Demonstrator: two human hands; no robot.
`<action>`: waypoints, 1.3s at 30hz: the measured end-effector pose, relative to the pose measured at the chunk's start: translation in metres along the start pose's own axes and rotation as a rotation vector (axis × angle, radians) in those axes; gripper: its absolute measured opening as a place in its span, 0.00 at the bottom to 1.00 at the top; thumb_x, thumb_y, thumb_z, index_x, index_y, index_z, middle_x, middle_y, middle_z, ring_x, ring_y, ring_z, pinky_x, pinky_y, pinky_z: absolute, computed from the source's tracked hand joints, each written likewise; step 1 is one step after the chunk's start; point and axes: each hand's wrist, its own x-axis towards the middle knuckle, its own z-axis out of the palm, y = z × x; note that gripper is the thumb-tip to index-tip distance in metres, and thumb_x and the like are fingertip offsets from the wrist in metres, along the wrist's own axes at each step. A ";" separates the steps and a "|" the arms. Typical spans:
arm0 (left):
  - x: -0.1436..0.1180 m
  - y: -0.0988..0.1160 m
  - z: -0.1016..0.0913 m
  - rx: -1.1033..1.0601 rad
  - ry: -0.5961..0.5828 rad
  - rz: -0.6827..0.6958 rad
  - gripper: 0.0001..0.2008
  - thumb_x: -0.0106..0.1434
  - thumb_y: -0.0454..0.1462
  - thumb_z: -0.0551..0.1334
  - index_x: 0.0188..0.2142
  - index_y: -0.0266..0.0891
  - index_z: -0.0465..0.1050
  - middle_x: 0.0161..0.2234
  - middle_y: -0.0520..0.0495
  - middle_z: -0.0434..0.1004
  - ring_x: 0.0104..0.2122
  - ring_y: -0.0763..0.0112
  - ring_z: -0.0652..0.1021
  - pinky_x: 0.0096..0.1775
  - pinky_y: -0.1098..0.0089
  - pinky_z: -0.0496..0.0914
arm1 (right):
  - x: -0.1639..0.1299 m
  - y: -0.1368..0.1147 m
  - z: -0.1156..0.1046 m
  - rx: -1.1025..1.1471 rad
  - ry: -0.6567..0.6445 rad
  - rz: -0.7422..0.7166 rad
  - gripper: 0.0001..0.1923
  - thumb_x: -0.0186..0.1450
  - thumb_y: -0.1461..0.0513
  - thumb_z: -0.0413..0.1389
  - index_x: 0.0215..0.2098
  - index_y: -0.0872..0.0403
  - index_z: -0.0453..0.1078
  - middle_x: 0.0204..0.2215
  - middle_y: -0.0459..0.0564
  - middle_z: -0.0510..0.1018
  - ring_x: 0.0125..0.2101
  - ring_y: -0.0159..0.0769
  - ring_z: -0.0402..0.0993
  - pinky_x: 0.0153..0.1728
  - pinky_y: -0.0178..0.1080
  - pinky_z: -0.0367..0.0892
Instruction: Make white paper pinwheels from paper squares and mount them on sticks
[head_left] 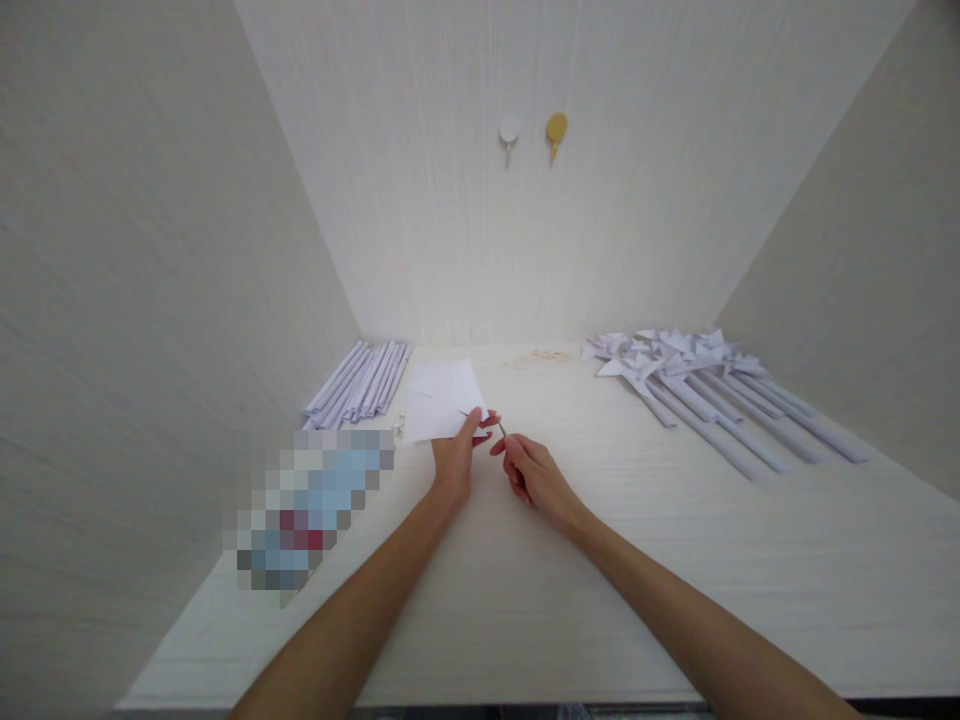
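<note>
Pinched near its right corner, a square sheet of white paper (441, 392) is in my left hand (457, 462). Cut lines or slits show on the sheet. Closed around a thin, dark, pointed tool (502, 428), my right hand (536, 480) is just right of that corner. The tool's tip is close to the paper's edge; I cannot tell whether it touches. Most of the tool is hidden inside my fingers, so its exact kind is unclear.
Rolled paper sticks (361, 382) lie at the back left, with a pixelated object (322, 505) before them. Paper pinwheels on sticks (690, 385) are heaped at the right. Small pale bits (549, 356) lie at the back. White (509, 129) and yellow (556, 128) hooks are on the wall.
</note>
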 end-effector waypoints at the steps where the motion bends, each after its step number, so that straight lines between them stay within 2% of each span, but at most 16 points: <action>1: 0.000 0.000 0.000 -0.001 -0.003 0.003 0.09 0.47 0.39 0.62 0.28 0.35 0.70 0.27 0.48 0.75 0.28 0.70 0.76 0.28 0.73 0.67 | 0.000 0.000 0.000 -0.002 -0.007 0.011 0.14 0.61 0.55 0.42 0.27 0.55 0.61 0.12 0.36 0.56 0.09 0.21 0.50 0.09 0.28 0.45; 9: -0.001 -0.002 0.001 -0.001 -0.009 -0.004 0.10 0.47 0.39 0.62 0.26 0.34 0.70 0.24 0.49 0.75 0.26 0.71 0.75 0.29 0.71 0.67 | 0.002 -0.002 -0.001 -0.022 -0.015 0.054 0.11 0.60 0.58 0.43 0.24 0.55 0.59 0.10 0.34 0.52 0.08 0.21 0.48 0.09 0.27 0.44; 39: -0.002 0.001 0.003 -0.007 0.031 -0.029 0.08 0.44 0.38 0.63 0.23 0.35 0.68 0.20 0.51 0.73 0.23 0.72 0.74 0.28 0.71 0.68 | 0.004 0.003 -0.003 -0.070 -0.006 0.015 0.14 0.59 0.55 0.44 0.20 0.54 0.59 0.09 0.35 0.52 0.09 0.21 0.46 0.11 0.28 0.43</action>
